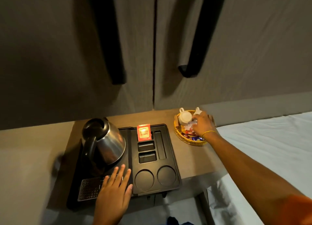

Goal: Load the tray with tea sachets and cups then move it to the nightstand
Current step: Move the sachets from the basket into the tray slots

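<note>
Early in the loading, by the look of it. On the table (194, 158), a black tray (172, 157) carrying a steel kettle (108, 140) on its left half. One red tea sachet (143, 132) already standing in the rearmost small compartment; two small compartments in front of it bare, likewise the long slot to their right. Both round cup recesses (144, 180) at the tray's near edge unfilled.

Just beside the tray's far right corner, a wicker basket (185, 140) holding two white cups (184, 117) lying on their sides toward the rear and a heap of coloured sachets (190, 134) toward the front. Right hand (202, 125) reaching into that basket, fingers curled down among the sachets just in front of the cups; grip closed around something or merely closing, cannot tell, fingertips hidden and blurred. Left hand (114, 189) flat on the tray's near left part, over the perforated drip plate (89, 187), fingers spread, gripping nothing, apparently steadying the tray.

Remaining, as judged here: more sachets into the empty compartments, both cups into the round recesses, then the whole tray lifted away to the nightstand. White bed (270, 148) to the right. No way of telling from this view whether the present table is itself the nightstand.
</note>
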